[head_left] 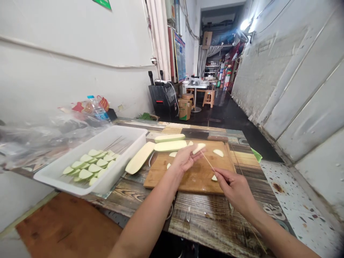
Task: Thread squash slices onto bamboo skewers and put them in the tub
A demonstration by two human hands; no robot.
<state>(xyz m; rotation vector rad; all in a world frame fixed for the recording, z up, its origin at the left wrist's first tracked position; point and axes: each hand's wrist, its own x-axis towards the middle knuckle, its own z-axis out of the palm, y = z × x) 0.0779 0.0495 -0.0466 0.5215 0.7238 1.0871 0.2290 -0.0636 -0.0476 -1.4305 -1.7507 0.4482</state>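
Note:
My left hand pinches a pale green squash slice above the wooden cutting board. My right hand is closed on a thin bamboo skewer, whose tip points up-left at that slice. Loose slices lie on the board. Long squash halves rest along the board's far and left edges. A white plastic tray to the left holds several skewered slices.
Clear plastic bags and a water bottle crowd the table's far left by the wall. A knife handle lies beyond the board. A black appliance, stools and a corridor stretch behind the table.

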